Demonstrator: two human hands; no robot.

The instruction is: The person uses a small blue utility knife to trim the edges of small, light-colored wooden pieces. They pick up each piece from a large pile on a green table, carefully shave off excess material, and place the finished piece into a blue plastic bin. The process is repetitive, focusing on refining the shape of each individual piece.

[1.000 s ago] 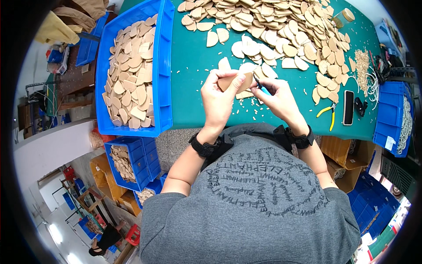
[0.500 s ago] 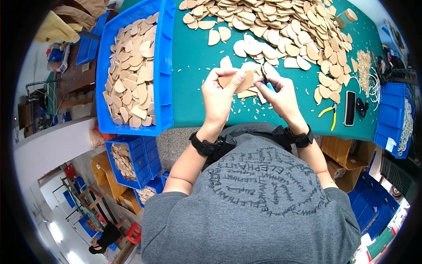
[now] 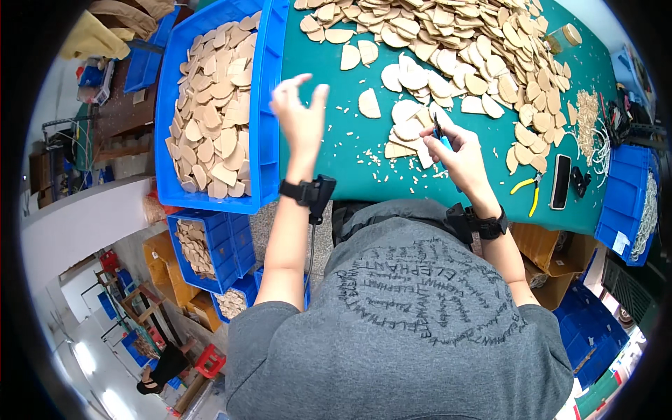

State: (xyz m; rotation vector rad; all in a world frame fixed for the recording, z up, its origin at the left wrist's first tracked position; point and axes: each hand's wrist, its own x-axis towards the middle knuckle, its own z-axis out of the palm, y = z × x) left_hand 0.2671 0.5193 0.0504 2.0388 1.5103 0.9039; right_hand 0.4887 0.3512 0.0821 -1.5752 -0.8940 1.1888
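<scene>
My left hand [image 3: 301, 119] is raised beside the right rim of a large blue crate [image 3: 268, 105]. Its fingers are spread and nothing shows in them. Flat tan half-round pieces [image 3: 218, 98] fill the crate. Over the green tabletop [image 3: 336, 168], my right hand [image 3: 458, 154] grips blue-handled pliers [image 3: 446, 142], whose dark jaws point away from me. The exact kind of pliers is partly hidden by the fingers. Just past the jaws lies a small group of the same pieces [image 3: 406, 129]. A single piece [image 3: 369, 103] rests apart, between my two hands.
A big heap of tan pieces [image 3: 483, 56] covers the far table. At the right are yellow-handled pliers [image 3: 533, 190], a phone [image 3: 560, 182], a jar [image 3: 565, 36] and shavings [image 3: 586, 115]. Smaller blue crates [image 3: 210, 248] stand below left. Another person [image 3: 168, 364] is far off, lower left.
My left hand has moved left toward the blue crate, and the tan piece it held is gone from its fingers. My right hand still holds the pliers, slightly farther right.
</scene>
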